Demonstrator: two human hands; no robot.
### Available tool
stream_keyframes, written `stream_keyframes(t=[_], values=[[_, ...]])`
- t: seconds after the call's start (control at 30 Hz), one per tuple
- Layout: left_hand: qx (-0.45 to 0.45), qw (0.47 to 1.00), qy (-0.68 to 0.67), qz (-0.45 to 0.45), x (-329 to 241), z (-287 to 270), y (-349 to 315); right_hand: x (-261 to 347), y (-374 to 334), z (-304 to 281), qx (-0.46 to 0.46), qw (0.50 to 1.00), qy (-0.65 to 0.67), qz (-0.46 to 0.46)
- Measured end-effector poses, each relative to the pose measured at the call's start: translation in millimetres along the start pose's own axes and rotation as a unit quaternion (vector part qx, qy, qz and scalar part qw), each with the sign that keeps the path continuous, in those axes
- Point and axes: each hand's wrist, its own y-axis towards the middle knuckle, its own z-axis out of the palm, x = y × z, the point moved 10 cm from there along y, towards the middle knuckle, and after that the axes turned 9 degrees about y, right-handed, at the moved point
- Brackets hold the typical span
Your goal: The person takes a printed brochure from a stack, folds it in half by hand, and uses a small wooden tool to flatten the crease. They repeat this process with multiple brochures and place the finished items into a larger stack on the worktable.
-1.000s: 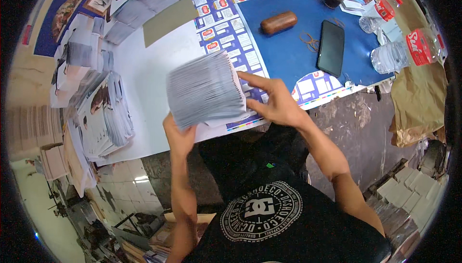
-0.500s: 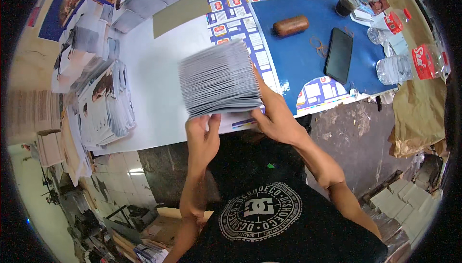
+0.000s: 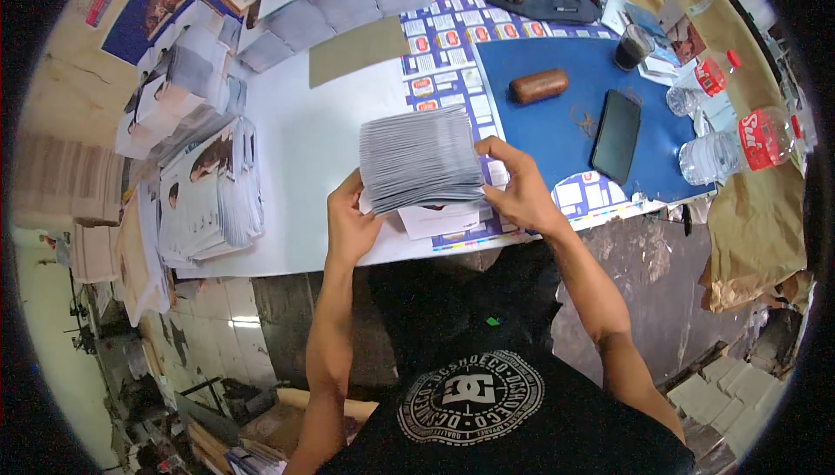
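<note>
A thick stack of booklets (image 3: pixel 422 157), its many grey-white page edges turned up, is held between my two hands above the front of the table. My left hand (image 3: pixel 355 221) grips its near left corner, thumb at the front. On the right side my right hand (image 3: pixel 524 190) presses the stack, with thumb and fingers bent around its edge. Under the stack shows part of a white printed sheet or booklet (image 3: pixel 437 224); the rest of it is hidden.
Piles of booklets (image 3: pixel 213 192) line the table's left side, with more stacks (image 3: pixel 335 10) at the back beside a grey-brown board (image 3: pixel 358 50). On the blue mat (image 3: pixel 513 131) lie a brown case (image 3: pixel 538 86) and a phone (image 3: pixel 617 136). Plastic bottles (image 3: pixel 709 159) and a dark cup (image 3: pixel 633 47) stand right.
The stack has become more level and squared in my hands. My left hand has moved up to its left corner, and my right fingers have shifted along its right side.
</note>
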Motion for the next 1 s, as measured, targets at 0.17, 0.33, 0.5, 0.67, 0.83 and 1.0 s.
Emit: stream_keyframes(t=[0.17, 0.33, 0.5, 0.67, 0.83, 1.0], values=[[0.044, 0.990, -0.087, -0.100, -24.4, -5.4, 24.6, 11.0, 22.6, -11.4, -0.020, 0.982, 0.160, 0.096], [0.127, 0.943, -0.177, -0.252, 34.6, 30.3, 50.7, -70.1, 39.0, -9.9, -0.010, 0.940, 0.130, 0.316], [0.142, 0.922, -0.155, -0.325, 96.3, 61.5, 46.4, -116.7, 29.5, -8.8, 0.017, 0.931, 0.041, 0.362], [0.001, 0.957, 0.260, -0.130, 26.9, 17.2, 77.1, -128.9, 35.7, -24.3, 0.012, 0.933, -0.020, 0.360], [-0.024, 0.909, 0.410, 0.074, -47.1, 58.8, 97.0, -118.2, 40.5, -15.0, 0.007, 0.941, -0.019, 0.337], [0.043, 0.904, 0.424, 0.019, 3.7, 89.2, 81.0, -96.7, 51.0, -14.8, 0.007, 0.935, -0.180, 0.305]])
